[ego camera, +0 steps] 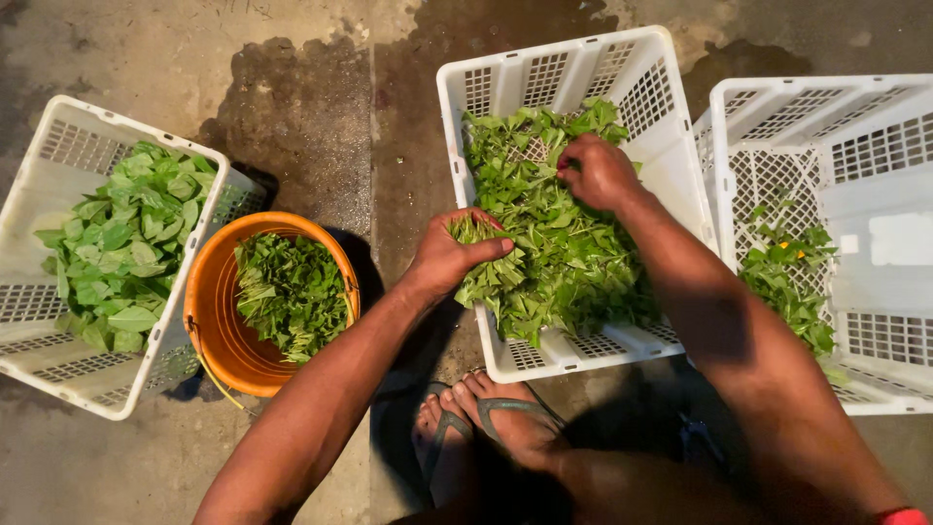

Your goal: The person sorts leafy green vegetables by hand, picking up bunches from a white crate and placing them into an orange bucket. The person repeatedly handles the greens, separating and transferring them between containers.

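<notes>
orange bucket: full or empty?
Partly full: the orange bucket holds a pile of green leaves, with bare inner wall showing around it.

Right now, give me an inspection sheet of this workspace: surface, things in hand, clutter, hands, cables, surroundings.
Surface: concrete floor, dark wet patches.
Job's things: middle white crate piled with green leaves.
Clutter: orange bucket of stacked leaves; left white crate of broader leaves; right white crate, a few leaves inside.
Hands: left hand grips a leaf bunch at the crate's edge; right hand closed among the leaves.
Cables: nothing seen.
Surroundings: person's feet in flip-flops below the crate.
</notes>
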